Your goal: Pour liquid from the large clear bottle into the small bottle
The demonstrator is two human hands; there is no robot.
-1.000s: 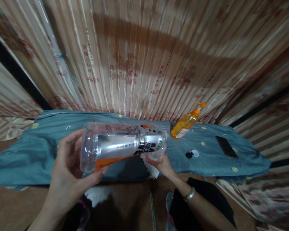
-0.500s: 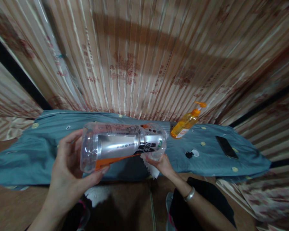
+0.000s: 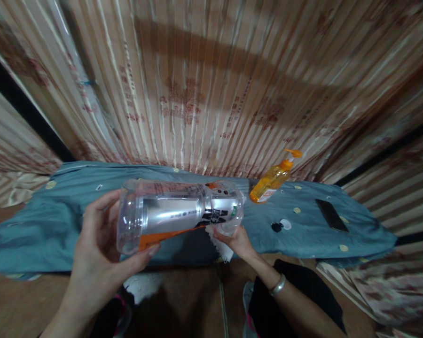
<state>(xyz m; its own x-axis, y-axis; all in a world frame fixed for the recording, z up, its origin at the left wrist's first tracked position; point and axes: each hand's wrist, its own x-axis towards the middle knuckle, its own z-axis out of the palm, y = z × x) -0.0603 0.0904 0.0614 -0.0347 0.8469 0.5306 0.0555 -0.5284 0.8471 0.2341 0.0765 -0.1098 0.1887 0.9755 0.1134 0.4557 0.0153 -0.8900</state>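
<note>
A clear plastic bottle (image 3: 172, 213) with a silver, black and orange label lies sideways in the air in front of me. My left hand (image 3: 102, 239) is closed around its broad end, the thumb along the lower side. At the narrower end, my right hand (image 3: 234, 239) is closed on a frayed white cloth (image 3: 222, 246), which hangs down below the bottle. Those right fingers are partly hidden behind the bottle, so I cannot tell how firmly they touch it. Beyond this end stands an orange pump bottle (image 3: 270, 180) with yellow liquid.
A teal patterned cloth (image 3: 74, 211) covers the long surface before me. On its right are a dark phone (image 3: 331, 215) and a small black-and-white item (image 3: 281, 225). Pleated patterned curtains (image 3: 197, 94) hang right behind; brown floor (image 3: 183, 300) shows below.
Almost nothing differs. Both hands and the plastic bottle keep the same place, with only a very slight shift.
</note>
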